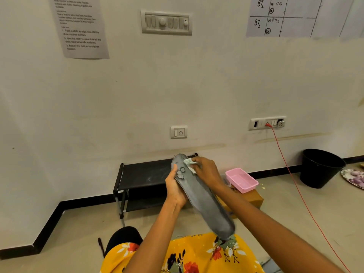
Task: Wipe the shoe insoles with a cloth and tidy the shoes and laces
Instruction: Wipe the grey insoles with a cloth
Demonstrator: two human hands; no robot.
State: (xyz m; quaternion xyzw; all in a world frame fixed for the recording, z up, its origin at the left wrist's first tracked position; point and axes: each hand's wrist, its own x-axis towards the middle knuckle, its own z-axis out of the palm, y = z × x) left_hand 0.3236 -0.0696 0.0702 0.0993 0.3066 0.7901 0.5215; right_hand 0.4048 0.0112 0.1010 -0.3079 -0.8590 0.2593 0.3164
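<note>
Insole (202,196) wipe, above black shoe rack (145,174).
Left hand (175,189) grips grey insole's edge; right hand (206,170) pinches pale cloth (189,163) against its upper end.

Bare forearms, no sleeves; yellow garment (189,255) with red, white, black floral print over lap.
</note>
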